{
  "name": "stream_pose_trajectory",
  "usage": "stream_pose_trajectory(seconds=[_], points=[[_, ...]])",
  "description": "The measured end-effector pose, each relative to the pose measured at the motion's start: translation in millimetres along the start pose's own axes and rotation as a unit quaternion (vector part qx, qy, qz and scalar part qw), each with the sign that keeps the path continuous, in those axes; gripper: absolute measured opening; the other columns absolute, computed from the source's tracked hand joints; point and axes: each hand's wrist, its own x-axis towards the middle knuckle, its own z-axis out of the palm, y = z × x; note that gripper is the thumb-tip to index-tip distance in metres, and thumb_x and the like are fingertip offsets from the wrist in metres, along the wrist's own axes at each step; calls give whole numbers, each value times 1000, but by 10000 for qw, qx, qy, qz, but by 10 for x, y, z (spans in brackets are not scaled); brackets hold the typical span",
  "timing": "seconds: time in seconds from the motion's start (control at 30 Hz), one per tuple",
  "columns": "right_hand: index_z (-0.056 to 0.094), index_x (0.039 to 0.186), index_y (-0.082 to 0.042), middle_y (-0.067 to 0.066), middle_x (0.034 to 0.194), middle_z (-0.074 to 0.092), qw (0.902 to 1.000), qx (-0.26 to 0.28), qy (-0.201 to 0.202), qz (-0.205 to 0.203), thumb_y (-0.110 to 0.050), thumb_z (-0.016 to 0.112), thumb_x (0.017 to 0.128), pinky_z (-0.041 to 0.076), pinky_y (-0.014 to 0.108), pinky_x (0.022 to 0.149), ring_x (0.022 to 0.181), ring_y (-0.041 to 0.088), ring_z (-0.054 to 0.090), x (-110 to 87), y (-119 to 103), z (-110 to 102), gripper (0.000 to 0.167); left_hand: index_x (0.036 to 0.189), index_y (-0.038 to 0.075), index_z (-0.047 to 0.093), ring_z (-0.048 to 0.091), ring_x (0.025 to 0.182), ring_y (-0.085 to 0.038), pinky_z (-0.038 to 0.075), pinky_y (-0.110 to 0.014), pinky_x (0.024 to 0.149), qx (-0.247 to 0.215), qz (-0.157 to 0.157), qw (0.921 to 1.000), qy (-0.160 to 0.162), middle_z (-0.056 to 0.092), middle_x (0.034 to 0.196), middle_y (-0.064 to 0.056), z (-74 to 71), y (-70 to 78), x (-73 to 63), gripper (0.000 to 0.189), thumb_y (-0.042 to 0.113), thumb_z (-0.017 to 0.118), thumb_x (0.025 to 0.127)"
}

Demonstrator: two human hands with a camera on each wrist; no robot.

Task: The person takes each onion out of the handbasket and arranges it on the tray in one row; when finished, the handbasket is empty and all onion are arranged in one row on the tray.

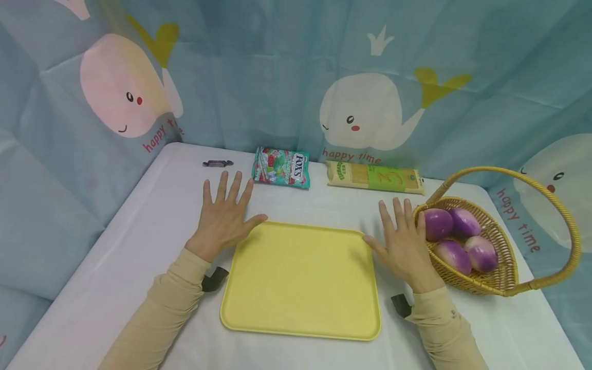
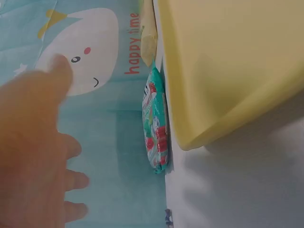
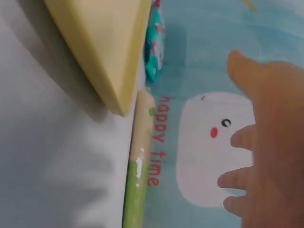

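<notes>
My left hand (image 1: 223,221) is spread with straight fingers beside the upper left corner of a yellow tray (image 1: 300,277), holding nothing. On the other side, my right hand (image 1: 404,246) spreads its fingers between the tray's upper right corner and a wicker basket (image 1: 501,282); it too holds nothing. Inside the basket lie several purple-and-white turnip-like vegetables (image 1: 481,254). Beyond the left fingertips sits a teal FOX'S candy bag (image 1: 281,167), also visible in the left wrist view. A pack of dried noodles (image 1: 375,177) lies behind the right hand.
A small dark wrapped candy (image 1: 218,163) lies at the back left of the white table (image 1: 139,246). The basket's tall arched handle (image 1: 561,205) leans out over the right side. A blue whale-print curtain (image 1: 268,77) hangs close behind the packages.
</notes>
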Motion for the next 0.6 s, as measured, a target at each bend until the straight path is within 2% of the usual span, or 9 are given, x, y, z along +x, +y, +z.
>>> stream_pose_trajectory(seconds=[0.07, 0.1, 0.17, 0.23, 0.3, 0.37, 0.47, 0.53, 0.6], points=[[31, 152, -7, 29, 156, 26, 9993, 90, 351, 98, -46, 56, 95, 10, 69, 115, 147, 48, 17, 11, 45, -53, 74, 152, 8, 33, 30, 144, -43, 22, -66, 114, 71, 42, 9999, 145, 38, 153, -21, 10, -9, 5, 76, 57, 48, 95], [37, 148, -5, 30, 152, 33, 9975, 164, 675, 141, -39, 59, 94, 15, 68, 115, 143, 49, 25, 18, 80, -82, 68, 148, 6, 40, 42, 136, -42, 31, -63, 110, 47, 58, 9997, 225, 48, 145, -21, 17, -17, 8, 70, 52, 51, 96], [48, 139, 0, 31, 140, 47, 9894, 273, 1404, 265, -26, 63, 90, 27, 65, 110, 132, 50, 40, 24, 173, -134, 57, 136, 0, 52, 60, 113, -41, 49, -56, 94, -122, 89, 9994, 319, 64, 124, -22, 40, -35, 15, 56, 40, 56, 97], [55, 130, 3, 32, 128, 55, 9765, 411, 2049, 517, -15, 64, 86, 35, 64, 101, 119, 51, 49, 20, 281, -177, 49, 126, -4, 59, 66, 96, -38, 55, -51, 78, -507, 47, 9984, 243, 69, 109, -22, 66, -58, 21, 45, 31, 58, 97], [56, 128, 5, 32, 124, 56, 9681, 494, 2277, 923, -12, 63, 85, 36, 65, 97, 115, 52, 50, 11, 383, -216, 46, 122, -6, 61, 68, 89, -37, 56, -49, 72, -1069, -99, 9942, 6, 69, 105, -23, 93, -85, 31, 39, 25, 57, 98], [52, 132, 3, 34, 128, 52, 9664, 489, 2030, 1500, -16, 61, 89, 33, 67, 98, 119, 54, 46, -15, 471, -246, 48, 122, -7, 60, 68, 85, -33, 56, -47, 71, -1576, -300, 9867, -278, 69, 107, -23, 130, -117, 45, 38, 23, 54, 99], [40, 143, 0, 39, 135, 41, 9663, 393, 1273, 2202, -27, 54, 96, 26, 71, 101, 125, 60, 36, -48, 574, -269, 56, 122, -7, 60, 63, 74, -25, 53, -39, 65, -2146, -566, 9730, -626, 69, 100, -21, 181, -166, 68, 39, 24, 51, 100], [34, 147, -1, 42, 136, 36, 9664, 295, 799, 2426, -32, 51, 98, 25, 74, 100, 124, 63, 33, -64, 623, -266, 60, 119, -6, 61, 58, 67, -20, 49, -33, 60, -2427, -644, 9646, -800, 69, 93, -18, 209, -196, 82, 37, 24, 50, 100], [33, 148, 1, 46, 134, 35, 9680, 212, 436, 2461, -34, 49, 99, 25, 76, 97, 122, 66, 32, -70, 658, -249, 62, 116, -4, 62, 57, 66, -18, 46, -29, 59, -2625, -641, 9581, -952, 68, 89, -15, 225, -218, 93, 35, 23, 49, 100]])
